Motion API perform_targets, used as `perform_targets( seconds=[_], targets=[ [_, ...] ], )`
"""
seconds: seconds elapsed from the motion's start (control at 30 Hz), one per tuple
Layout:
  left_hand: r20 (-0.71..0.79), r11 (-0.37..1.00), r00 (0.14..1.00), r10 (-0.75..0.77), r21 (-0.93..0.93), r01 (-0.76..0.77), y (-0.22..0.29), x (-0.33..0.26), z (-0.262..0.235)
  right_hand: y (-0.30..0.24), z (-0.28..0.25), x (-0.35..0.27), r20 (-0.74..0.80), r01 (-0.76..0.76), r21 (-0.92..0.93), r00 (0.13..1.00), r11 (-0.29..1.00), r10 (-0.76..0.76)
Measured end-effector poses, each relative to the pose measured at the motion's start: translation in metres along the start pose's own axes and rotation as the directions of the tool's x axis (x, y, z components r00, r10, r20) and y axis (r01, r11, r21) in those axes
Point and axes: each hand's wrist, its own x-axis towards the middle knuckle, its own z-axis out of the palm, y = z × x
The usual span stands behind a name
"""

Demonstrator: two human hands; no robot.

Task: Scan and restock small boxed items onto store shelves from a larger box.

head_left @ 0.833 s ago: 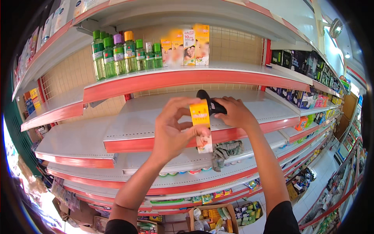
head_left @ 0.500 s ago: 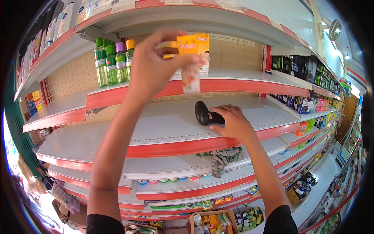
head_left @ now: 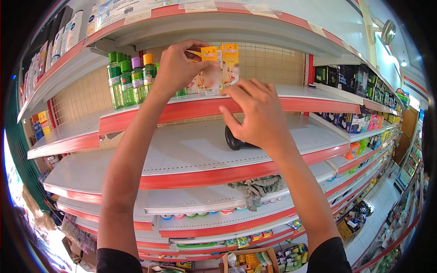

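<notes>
My left hand (head_left: 183, 66) grips a tall yellow-and-white carton (head_left: 210, 75) by its left side. The carton stands upright at the front edge of the upper shelf. Right beside it is a matching carton (head_left: 231, 61), and part of another shows behind my fingers. My right hand (head_left: 258, 111) is raised just right of and below the cartons, thumb and fingers apart, holding nothing. Beneath it, a black handheld scanner (head_left: 232, 140) lies on the shelf below, its handle mostly hidden by my hand and wrist.
Green bottles with coloured caps (head_left: 129, 79) line the upper shelf at left. A checked cloth (head_left: 256, 189) hangs over a lower shelf. Dark boxes (head_left: 346, 79) fill the shelf at right. An open cardboard box (head_left: 250, 259) of goods stands below.
My left hand has brought the carton, earlier blurred in the air, onto the shelf beside its match. My right hand has let go of the scanner and risen toward the cartons.
</notes>
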Motion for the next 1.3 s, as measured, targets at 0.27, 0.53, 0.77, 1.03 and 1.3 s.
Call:
perform_targets(
  seconds=[0.27,0.53,0.77,1.03,1.3],
  targets=[
    [0.077,0.993,0.997,0.011,0.116,-0.020,-0.007,0.003,-0.018,0.005,0.032,0.007,0.106,-0.101,0.061,0.990,0.993,0.095],
    [0.081,0.994,0.993,-0.087,0.067,0.082,-0.013,0.004,-0.017,0.003,0.037,0.002,0.087,-0.082,-0.028,0.993,0.996,0.085],
    [0.088,0.987,0.992,-0.091,0.139,0.078,-0.005,0.007,-0.017,0.001,0.040,0.001,0.085,-0.093,-0.048,0.992,0.995,0.097],
    [0.110,0.985,0.985,-0.134,0.122,0.120,-0.007,0.007,-0.016,0.002,0.043,-0.001,0.044,-0.089,-0.037,0.995,0.995,0.091],
    [0.135,0.978,0.979,-0.153,0.162,0.130,-0.004,0.010,-0.020,0.002,0.043,-0.002,0.054,-0.090,-0.044,0.994,0.995,0.092]
  ],
)
